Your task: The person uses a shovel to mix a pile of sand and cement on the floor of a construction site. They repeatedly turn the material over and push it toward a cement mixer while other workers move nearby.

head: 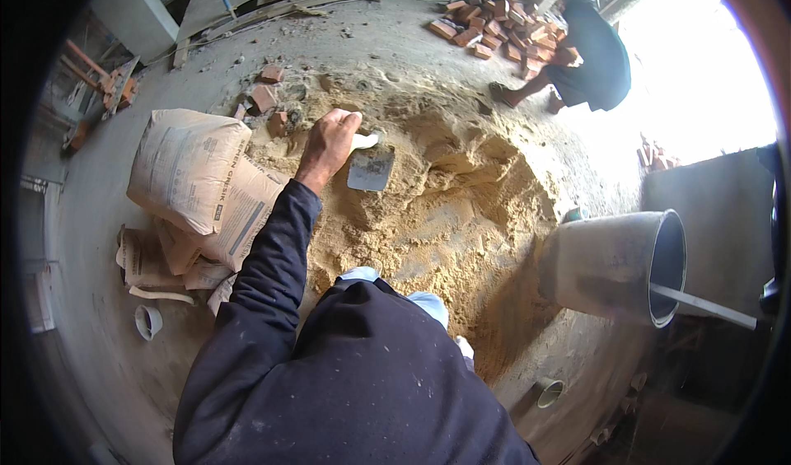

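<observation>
My left hand [330, 147], in a dark sleeve, is closed around the pale handle [364, 141] of what looks like a hoe. Its flat metal blade [371, 171] rests at the surface of a heap of yellowish sand [476, 174], just right of the hand. Much of the handle is hidden by the hand or foreshortened. My right hand is out of view. Before my legs the sand spreads out, lumpy and hollowed in places.
Stacked cement bags [185, 168] stand left of my forearm. Brick pieces [264, 98] lie beyond them. A person [590, 57] bends by a brick pile [494, 29]. At right is a large drum [593, 267] with a long bar [704, 305] sticking out. Small round containers [549, 393] sit nearby.
</observation>
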Tool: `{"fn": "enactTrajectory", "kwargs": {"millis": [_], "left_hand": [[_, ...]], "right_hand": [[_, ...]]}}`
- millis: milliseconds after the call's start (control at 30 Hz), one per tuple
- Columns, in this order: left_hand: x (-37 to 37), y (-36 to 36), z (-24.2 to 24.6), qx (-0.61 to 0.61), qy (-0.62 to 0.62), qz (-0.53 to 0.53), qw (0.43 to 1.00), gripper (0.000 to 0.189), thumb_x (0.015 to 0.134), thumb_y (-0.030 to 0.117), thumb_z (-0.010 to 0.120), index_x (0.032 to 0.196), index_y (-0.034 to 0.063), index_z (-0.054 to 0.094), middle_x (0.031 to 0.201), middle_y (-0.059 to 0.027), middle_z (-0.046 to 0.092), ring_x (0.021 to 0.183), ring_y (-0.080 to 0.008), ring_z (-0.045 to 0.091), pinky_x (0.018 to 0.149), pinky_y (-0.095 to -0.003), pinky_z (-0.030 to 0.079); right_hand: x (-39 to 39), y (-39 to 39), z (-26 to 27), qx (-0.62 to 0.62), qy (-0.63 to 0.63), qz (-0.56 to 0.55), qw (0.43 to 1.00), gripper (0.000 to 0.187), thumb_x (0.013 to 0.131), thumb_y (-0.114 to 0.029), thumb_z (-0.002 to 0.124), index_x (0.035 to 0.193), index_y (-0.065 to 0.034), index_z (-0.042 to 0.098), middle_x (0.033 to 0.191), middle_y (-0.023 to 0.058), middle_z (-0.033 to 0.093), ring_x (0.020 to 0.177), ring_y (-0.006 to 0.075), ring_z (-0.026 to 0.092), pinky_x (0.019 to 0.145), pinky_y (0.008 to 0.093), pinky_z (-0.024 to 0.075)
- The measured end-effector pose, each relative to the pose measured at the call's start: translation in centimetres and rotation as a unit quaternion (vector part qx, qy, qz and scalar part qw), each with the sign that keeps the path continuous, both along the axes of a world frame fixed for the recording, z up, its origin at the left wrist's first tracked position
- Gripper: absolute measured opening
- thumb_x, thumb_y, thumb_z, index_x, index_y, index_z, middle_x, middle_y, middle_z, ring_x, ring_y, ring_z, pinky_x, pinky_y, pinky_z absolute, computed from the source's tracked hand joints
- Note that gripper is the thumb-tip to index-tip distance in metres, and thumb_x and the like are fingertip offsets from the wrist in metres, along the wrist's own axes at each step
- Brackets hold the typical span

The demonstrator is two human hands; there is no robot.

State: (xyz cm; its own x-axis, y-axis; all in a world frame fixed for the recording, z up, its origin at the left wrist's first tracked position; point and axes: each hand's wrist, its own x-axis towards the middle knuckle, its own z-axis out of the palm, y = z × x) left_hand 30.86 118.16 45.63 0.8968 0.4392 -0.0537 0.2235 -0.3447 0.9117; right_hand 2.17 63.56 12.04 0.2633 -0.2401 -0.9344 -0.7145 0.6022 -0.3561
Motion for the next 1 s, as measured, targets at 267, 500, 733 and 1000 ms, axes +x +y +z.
{"fn": "enactTrajectory", "kwargs": {"millis": [267, 500, 733, 1000], "left_hand": [[-0.5, 0.2, -0.9, -0.025, -0.019, -0.018, 0.999, 0.035, 0.093, 0.035, 0.05, 0.075, 0.007, 0.062, 0.058, -0.0005, 0.054, 0.052, -0.0113, 0.05, 0.05, -0.0328, 0.045], [-3.0, -3.0, 0.4, 0.183, -0.092, -0.022, 0.979, 0.036, 0.096, 0.039, 0.052, 0.102, 0.0064, 0.065, 0.077, -0.0137, 0.067, 0.065, -0.0194, 0.064, 0.056, -0.0378, 0.051], [-1.0, -1.5, -2.2, 0.182, -0.065, -0.063, 0.979, 0.035, 0.096, 0.039, 0.052, 0.105, 0.007, 0.064, 0.087, -0.0126, 0.069, 0.076, -0.0257, 0.068, 0.063, -0.0392, 0.055], [-0.7, -1.8, -0.2, 0.098, -0.013, -0.035, 0.995, 0.044, 0.094, 0.044, 0.053, 0.1, 0.002, 0.065, 0.094, -0.017, 0.07, 0.087, -0.0292, 0.069, 0.076, -0.0387, 0.053]], "right_hand": [[10.9, 1.5, 3.6, 0.015, -0.08, 0.108, 0.991, 0.025, 0.095, -0.027, 0.051, 0.114, -0.0101, 0.054, 0.093, 0.0096, 0.056, 0.091, 0.0339, 0.059, 0.075, 0.052, 0.0516], [15.3, -0.4, 1.3, 0.016, -0.159, 0.395, 0.905, 0.023, 0.097, -0.028, 0.035, 0.102, -0.0145, 0.053, 0.095, 0.0015, 0.057, 0.092, 0.0239, 0.058, 0.078, 0.0427, 0.0498], [14.2, 2.4, 2.7, -0.012, -0.1, 0.271, 0.957, 0.024, 0.097, -0.026, 0.046, 0.078, -0.0121, 0.049, 0.063, 0.0017, 0.045, 0.057, 0.0197, 0.048, 0.052, 0.0378, 0.04], [15.4, -2.8, 0.0, -0.385, -0.205, 0.807, 0.398, 0.021, 0.092, -0.022, 0.049, 0.087, -0.0066, 0.063, 0.073, 0.0054, 0.061, 0.068, 0.0208, 0.058, 0.061, 0.0353, 0.0476]]}}
